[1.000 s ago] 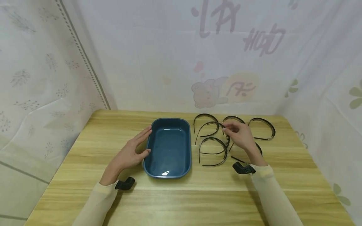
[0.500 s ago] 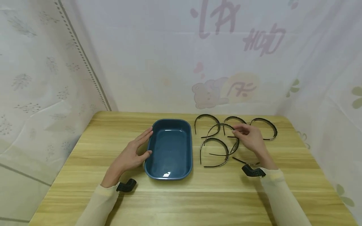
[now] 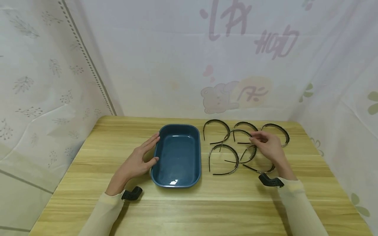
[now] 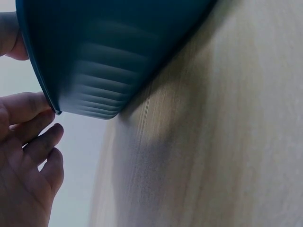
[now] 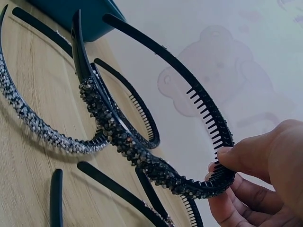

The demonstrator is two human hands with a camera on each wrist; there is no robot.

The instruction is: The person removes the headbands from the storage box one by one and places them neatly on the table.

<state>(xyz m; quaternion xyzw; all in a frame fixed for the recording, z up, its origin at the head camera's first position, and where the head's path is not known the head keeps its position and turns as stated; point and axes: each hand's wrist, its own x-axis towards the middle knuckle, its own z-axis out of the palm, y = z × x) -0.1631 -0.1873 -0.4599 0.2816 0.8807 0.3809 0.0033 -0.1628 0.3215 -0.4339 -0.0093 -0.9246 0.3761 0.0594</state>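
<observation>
My right hand (image 3: 267,144) pinches a black toothed headband (image 5: 128,146) between thumb and fingers, near the middle of its arc. Dark beads stud its outer face, seen in the right wrist view. The band is lifted over several similar headbands on the table, among them a front one (image 3: 237,160), a back-left one (image 3: 227,126) and a far-right one (image 3: 285,132). My left hand (image 3: 137,160) rests on the left rim of a deep blue rectangular dish (image 3: 177,157), its fingers fairly straight. In the left wrist view, fingertips touch the dish's edge.
The wooden table (image 3: 189,216) runs forward to a printed cloth backdrop (image 3: 165,65), with cloth at both sides. A headband with paler beads (image 5: 35,127) lies close by in the right wrist view. Another headband (image 3: 260,171) is partly behind my right wrist.
My right hand has moved right and slightly toward me with the pinched headband, which has shifted right over the others. My left hand stays at the dish.
</observation>
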